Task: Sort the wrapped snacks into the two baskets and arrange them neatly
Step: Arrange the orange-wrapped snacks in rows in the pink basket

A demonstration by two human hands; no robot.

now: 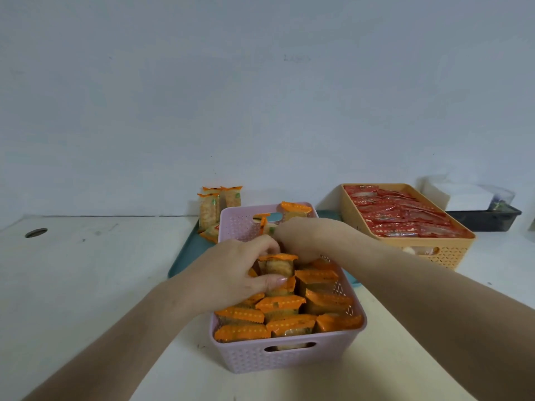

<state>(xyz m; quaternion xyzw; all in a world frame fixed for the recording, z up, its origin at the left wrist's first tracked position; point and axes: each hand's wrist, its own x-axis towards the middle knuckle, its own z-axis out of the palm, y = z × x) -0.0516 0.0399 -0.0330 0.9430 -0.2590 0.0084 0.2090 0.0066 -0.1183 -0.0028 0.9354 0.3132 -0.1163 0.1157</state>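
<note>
A person's two hands work over a pink basket (289, 357) at the near middle of a white worktop (86, 285). The left hand (237, 270) grips a raised packet (279, 266), thumb across its front and fingers curled behind it, holding it upright above the rows of orange-wrapped snacks (283, 314) that fill the near half of the basket. The right hand (304, 238) reaches in from the other side, knuckles up and fingers bent down into the far half of the basket (whether it pinches anything there cannot be told, since its fingertips are hidden). One more orange packet (295, 209) leans against the basket's far wall.

The pink basket sits partly on a teal tray (185, 256), where several loose packets (214, 206) of the same kind stand and lie near the wall. To the right, apart from the pink basket, an orange basket (434, 256) is packed with red-wrapped snacks (405, 215) in overlapping rows. Behind it, a black tray (486, 221) holds white paper (463, 195). A round hole (36, 233) shows in the worktop at far left.
</note>
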